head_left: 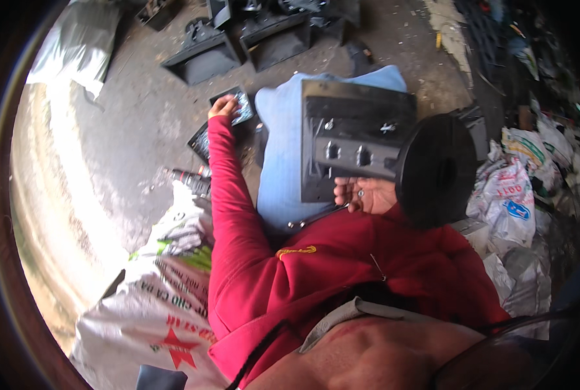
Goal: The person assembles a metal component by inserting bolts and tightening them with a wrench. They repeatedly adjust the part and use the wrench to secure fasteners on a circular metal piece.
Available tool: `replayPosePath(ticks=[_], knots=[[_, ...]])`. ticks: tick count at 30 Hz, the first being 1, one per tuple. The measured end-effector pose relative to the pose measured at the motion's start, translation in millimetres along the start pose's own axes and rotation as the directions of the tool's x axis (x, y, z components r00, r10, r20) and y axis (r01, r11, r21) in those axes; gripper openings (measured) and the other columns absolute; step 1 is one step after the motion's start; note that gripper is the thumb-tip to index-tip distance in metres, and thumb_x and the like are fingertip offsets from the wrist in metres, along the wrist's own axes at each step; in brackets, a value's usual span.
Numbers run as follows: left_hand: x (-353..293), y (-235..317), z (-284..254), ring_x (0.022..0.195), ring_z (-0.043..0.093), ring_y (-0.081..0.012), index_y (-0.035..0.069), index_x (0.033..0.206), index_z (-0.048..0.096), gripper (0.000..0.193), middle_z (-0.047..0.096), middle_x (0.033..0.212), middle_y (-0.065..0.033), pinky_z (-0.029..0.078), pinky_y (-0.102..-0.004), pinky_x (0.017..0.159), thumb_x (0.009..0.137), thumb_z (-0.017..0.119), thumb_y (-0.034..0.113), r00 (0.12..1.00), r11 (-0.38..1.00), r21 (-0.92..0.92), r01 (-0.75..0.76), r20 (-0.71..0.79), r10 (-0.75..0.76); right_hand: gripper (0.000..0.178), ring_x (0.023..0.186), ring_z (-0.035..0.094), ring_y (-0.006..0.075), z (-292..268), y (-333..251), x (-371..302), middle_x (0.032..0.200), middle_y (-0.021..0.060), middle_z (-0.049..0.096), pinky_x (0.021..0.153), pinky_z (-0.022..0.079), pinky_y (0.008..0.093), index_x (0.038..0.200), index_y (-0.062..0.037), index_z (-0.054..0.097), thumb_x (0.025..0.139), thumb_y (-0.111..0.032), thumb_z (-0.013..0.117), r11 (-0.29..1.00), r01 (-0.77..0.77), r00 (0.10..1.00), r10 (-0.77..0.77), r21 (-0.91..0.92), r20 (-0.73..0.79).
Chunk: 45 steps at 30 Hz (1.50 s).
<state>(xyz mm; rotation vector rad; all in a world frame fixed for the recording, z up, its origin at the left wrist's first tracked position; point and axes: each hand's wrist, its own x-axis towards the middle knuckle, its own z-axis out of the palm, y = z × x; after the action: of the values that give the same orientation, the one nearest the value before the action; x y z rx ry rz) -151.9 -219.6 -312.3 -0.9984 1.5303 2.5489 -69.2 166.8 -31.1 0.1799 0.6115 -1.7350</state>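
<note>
Across the blue cloth [277, 130] on my lap lies a black flat plate [361, 104] with a raised bracket and several shiny bolts standing in it. A black round disc [436, 172] with a slot in it is at the bracket's right end. My right hand [374, 195] is palm up beneath the bracket's near edge, its fingers curled around a small metal nut [361, 193]. Out to the left, my left hand [224, 106] dips into a black tray [243, 117] of small shiny fasteners. Its fingers are bent together, and what they grip is hidden.
A second black tray [200, 143] adjoins the first, with a power drill [192, 181] nearby on the floor. Black metal parts [277, 45] lie farther ahead. White printed sacks [153, 312] stand at the left, and more plastic bags [504, 188] crowd the right.
</note>
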Motion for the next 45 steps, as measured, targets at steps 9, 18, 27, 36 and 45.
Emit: replayPosePath(ticks=[9,18,27,36,45], knots=[[-294,147,113,0.065,0.063,-0.0136,0.001,0.093,0.061,0.015,0.062,0.076,-0.0073,0.051,-0.0253,0.057,0.08,0.063,-0.005,0.677,0.934,-0.035,-0.356,0.68,0.283,0.05,0.131,0.039,0.0284,26,13,15,0.142,0.014,0.04,0.103,0.04,0.0421,0.14,-0.0015,0.033,0.101,-0.032,0.03,0.947,-0.122,0.991,0.101,0.298,0.085],[-343,158,139,0.062,0.059,-0.0093,-0.001,0.096,0.068,0.015,0.069,0.092,-0.0096,0.048,-0.0212,0.055,0.081,0.067,0.003,0.74,0.745,0.388,-0.542,0.64,0.206,0.043,0.125,0.045,0.0309,23,20,3,0.134,0.0175,0.046,0.101,0.044,0.0417,0.131,0.003,0.041,0.097,-0.024,0.041,0.918,-0.049,0.99,-0.008,0.393,0.142],[-258,126,70,0.053,0.054,-0.0054,0.002,0.093,0.066,0.017,0.066,0.076,-0.0034,0.037,-0.0187,0.046,0.088,0.065,0.018,0.953,0.848,0.434,-0.302,0.114,0.281,0.042,0.123,0.048,0.0245,25,18,6,0.134,0.0127,0.048,0.093,0.05,0.0322,0.137,-0.0013,0.037,0.099,-0.018,0.037,0.988,0.012,0.998,-0.003,0.151,-0.062],[-261,117,64,0.072,0.059,-0.0096,0.002,0.092,0.069,0.011,0.066,0.081,-0.0035,0.047,-0.0223,0.065,0.083,0.067,0.009,0.93,0.957,0.248,-0.147,0.365,0.048,0.043,0.078,0.057,0.0084,29,11,14,0.118,0.011,0.058,0.041,0.034,0.0135,0.136,0.0003,0.039,0.098,-0.02,0.044,0.992,-0.122,0.98,0.117,-0.024,-0.159],[-305,119,118,0.082,0.064,-0.0226,0.007,0.104,0.068,0.036,0.062,0.091,-0.009,0.051,-0.0305,0.069,0.069,0.078,0.009,0.624,0.542,0.446,-0.713,0.756,0.198,0.03,0.062,0.058,0.0102,31,15,33,0.11,0.0098,0.058,0.038,0.028,0.015,0.12,-0.0012,0.05,0.096,-0.02,0.049,0.974,-0.222,0.957,0.21,-0.039,-0.2]])
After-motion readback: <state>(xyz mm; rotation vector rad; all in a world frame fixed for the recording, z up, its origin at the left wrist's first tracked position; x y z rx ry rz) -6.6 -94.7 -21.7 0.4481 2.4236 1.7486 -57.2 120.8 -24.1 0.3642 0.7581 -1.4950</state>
